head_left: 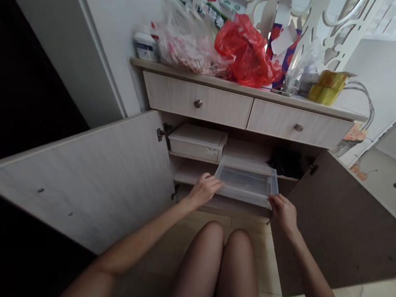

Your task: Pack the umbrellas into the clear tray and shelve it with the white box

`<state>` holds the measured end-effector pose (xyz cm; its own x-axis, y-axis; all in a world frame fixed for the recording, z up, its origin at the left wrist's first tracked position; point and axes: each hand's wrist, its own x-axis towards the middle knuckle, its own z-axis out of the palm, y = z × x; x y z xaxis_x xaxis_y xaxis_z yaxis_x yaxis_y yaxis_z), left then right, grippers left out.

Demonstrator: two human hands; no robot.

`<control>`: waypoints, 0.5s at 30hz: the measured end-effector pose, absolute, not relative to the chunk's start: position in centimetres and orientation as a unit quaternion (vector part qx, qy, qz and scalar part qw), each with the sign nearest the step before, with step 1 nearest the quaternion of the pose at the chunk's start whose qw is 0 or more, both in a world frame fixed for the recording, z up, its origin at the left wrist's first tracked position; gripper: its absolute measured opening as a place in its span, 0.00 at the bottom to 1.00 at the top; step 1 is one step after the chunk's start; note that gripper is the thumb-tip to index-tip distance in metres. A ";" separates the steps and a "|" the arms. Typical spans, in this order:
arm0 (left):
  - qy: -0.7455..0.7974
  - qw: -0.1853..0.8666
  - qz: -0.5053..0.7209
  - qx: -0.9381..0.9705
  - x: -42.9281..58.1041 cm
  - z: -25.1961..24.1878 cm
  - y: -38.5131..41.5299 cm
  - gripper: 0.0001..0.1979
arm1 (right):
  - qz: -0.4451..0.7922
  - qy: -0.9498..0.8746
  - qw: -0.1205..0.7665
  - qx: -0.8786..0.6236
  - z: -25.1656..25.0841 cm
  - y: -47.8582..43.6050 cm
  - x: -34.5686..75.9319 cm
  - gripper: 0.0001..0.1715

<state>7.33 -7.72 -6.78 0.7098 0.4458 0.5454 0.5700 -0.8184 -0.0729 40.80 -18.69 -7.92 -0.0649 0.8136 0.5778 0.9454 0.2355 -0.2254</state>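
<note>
A shallow clear plastic drawer bin (245,193) is held level in front of the open cabinet's shelves. My left hand (206,188) is closed on its left front corner. At the opposite corner my right hand (283,211) grips the rim between thumb and fingers. Nothing shows inside the bin. Behind it, on the upper shelf (245,150), sits a white storage box (197,142) with a small label on its front. Dark items (286,161) lie at the right end of that shelf, too dim to name.
The left door (100,169) and right door (347,231) of the cabinet stand open on either side. Two knobbed drawers (197,100) run above. On top are a red plastic bag (247,52), a clear bag (193,41), a white jar (145,46) and a yellow package (326,87).
</note>
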 end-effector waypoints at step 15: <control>-0.321 -0.038 -0.360 -0.875 1.0 -16.0 -20.7 0.14 | -0.037 -0.774 0.245 -0.583 -13.9 -30.5 35.7 0.24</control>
